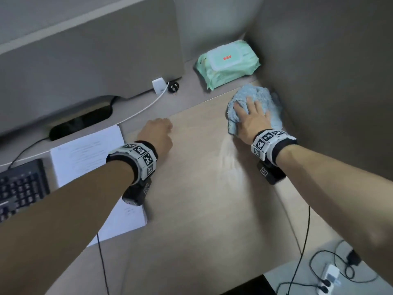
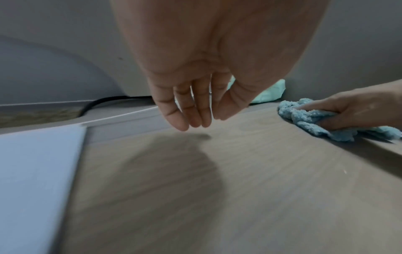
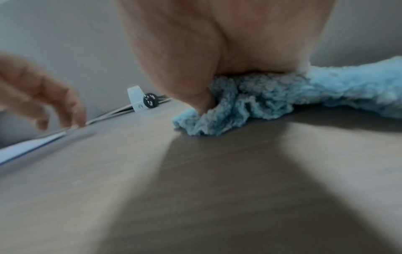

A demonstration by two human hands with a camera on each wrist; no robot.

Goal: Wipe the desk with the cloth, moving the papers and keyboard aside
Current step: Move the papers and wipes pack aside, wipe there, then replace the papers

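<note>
Fluffy light-blue cloth (image 1: 256, 105) lies bunched at the far right of the pale wood-grain desk (image 1: 202, 188), close against the grey side partition (image 1: 329, 81). The right hand (image 1: 252, 122) lies flat on top of it, fingers spread and pressing it down; from the left wrist view the thumb and fingers dig into its folds. The left hand (image 1: 158, 135) hovers just above the bare desk near the middle, holding nothing, its fingers hanging loosely downward with a shadow beneath them. White printed papers (image 1: 89, 158) lie on the desk just left of that hand, partly under the left forearm. A black keyboard (image 1: 21, 186) sits further left, beside the papers. A mint-green pack of wet wipes (image 1: 227, 63) rests at the back of the desk, just behind the cloth. A white charger block (image 1: 159, 85) and a black plug (image 1: 173, 87) lie near the back panel, left of the pack.
</note>
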